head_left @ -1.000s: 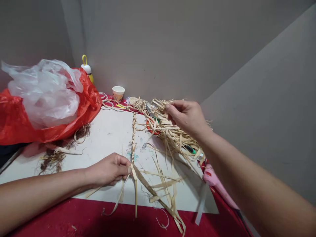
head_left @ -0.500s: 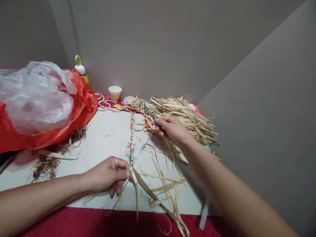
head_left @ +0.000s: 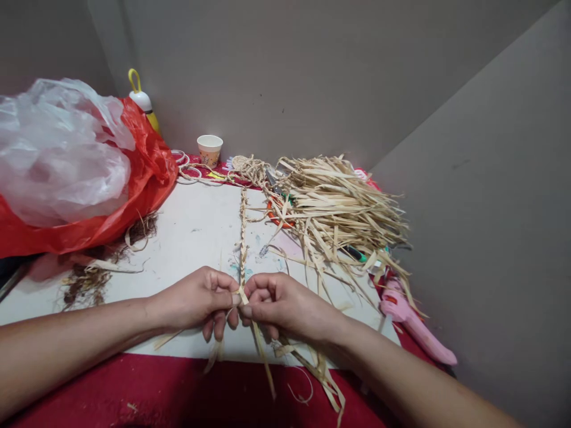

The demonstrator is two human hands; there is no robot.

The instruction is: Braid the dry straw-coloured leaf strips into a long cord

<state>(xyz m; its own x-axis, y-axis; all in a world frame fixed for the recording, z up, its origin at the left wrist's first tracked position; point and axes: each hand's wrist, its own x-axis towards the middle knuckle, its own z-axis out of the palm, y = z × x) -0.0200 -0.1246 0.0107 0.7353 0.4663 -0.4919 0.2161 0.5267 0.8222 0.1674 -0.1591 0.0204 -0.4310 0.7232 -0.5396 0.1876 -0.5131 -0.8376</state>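
A narrow straw braid (head_left: 243, 238) runs down the white board (head_left: 200, 226) toward me, its lower end between my two hands. My left hand (head_left: 209, 303) pinches the braid's working end from the left, thumb and forefinger together. From the right, my right hand (head_left: 279, 306) grips a straw strand (head_left: 263, 356) of the same end, fingers closed and nearly touching the left fingertips. Loose strands hang below both hands over the board's near edge. Exactly which strands lie between the fingers is partly hidden.
A pile of dry straw (head_left: 343, 205) lies at the back right, over orange-handled scissors (head_left: 277, 217). A pink glue gun (head_left: 414, 321) rests at right. On the left bulges a red plastic bag (head_left: 151, 160); a paper cup (head_left: 209, 150) and bottle (head_left: 141, 101) stand behind.
My right hand has come down from the straw pile to the braid's lower end, beside my left hand, and holds a strand there. The left hand keeps its pinch. The view has shifted slightly.
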